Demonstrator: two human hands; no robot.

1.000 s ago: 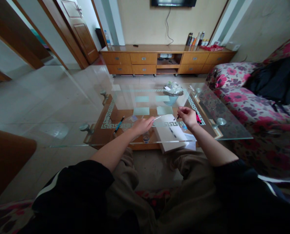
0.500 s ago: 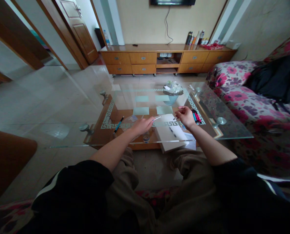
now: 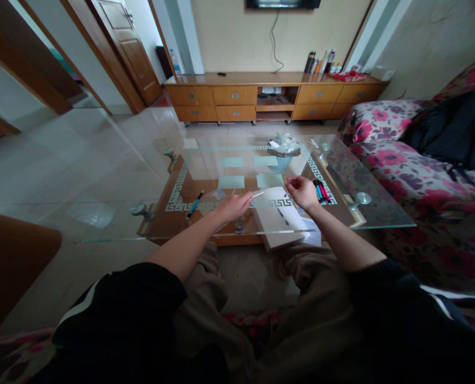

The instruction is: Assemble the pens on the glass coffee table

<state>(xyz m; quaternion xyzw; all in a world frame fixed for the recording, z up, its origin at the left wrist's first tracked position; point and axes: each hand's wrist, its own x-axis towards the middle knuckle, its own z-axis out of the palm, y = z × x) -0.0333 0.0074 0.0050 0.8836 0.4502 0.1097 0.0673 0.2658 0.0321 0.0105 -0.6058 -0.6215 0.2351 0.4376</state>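
My left hand [image 3: 236, 206] is closed on a thin, pale stick like a pen refill [image 3: 258, 194], which points to the right over the glass table [image 3: 205, 143]. Facing it, my right hand [image 3: 301, 193] has its fingers curled in a pinch; whatever they hold, if anything, is too small to make out. A small black piece [image 3: 285, 195] lies just below those fingertips. Several pink, blue and black pens [image 3: 322, 192] lie beside the right wrist. A blue and black pen [image 3: 194, 205] rests left of my left hand. A dark pen part [image 3: 282, 216] shows between my hands, over a white box [image 3: 275, 226].
A small clear container [image 3: 239, 226] is by my left forearm. Under the far part of the glass stands a lined waste basket [image 3: 283, 160]. Ahead is a wooden TV cabinet [image 3: 237, 96]; a flowered sofa [image 3: 385, 154] with a black backpack [image 3: 453, 130] is at the right.
The fingers of my right hand have curled inward and dipped slightly. My left hand keeps the thin stick in nearly the same place.
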